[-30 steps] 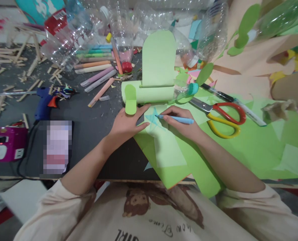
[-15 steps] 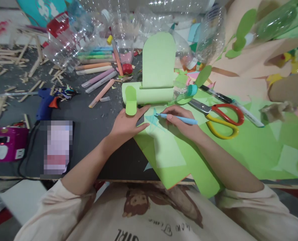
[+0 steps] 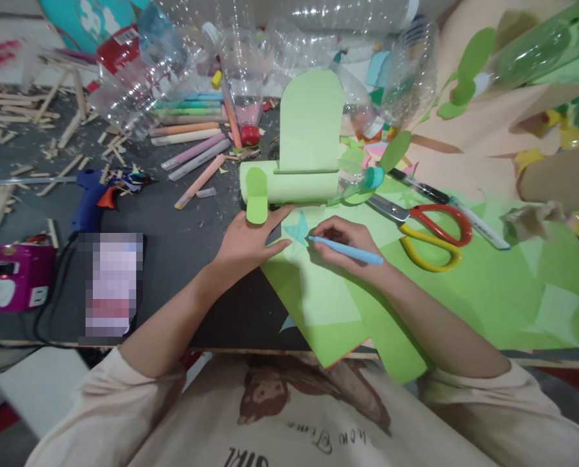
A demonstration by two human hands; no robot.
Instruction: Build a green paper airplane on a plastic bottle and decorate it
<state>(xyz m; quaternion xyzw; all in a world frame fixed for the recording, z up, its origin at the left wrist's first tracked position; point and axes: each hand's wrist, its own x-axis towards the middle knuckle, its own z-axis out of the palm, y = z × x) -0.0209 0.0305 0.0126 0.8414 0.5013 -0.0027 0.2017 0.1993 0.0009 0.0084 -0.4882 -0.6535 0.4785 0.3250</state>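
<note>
My right hand is closed around a light blue pen, its tip resting beside a teal star shape on a pale green sheet of paper. My left hand lies flat with fingers stretched out, pressing the sheet's left edge, fingertips next to the star. Just beyond both hands stands a green paper airplane model with an upright rounded wing and a small propeller tab.
Red and yellow scissors lie right of my right hand on green paper. Coloured markers, clear plastic bottles, a blue glue gun, wooden sticks and a purple device crowd the dark table's left and back.
My right hand has slid the pen slightly down and right around the star. The left hand has stayed in place.
</note>
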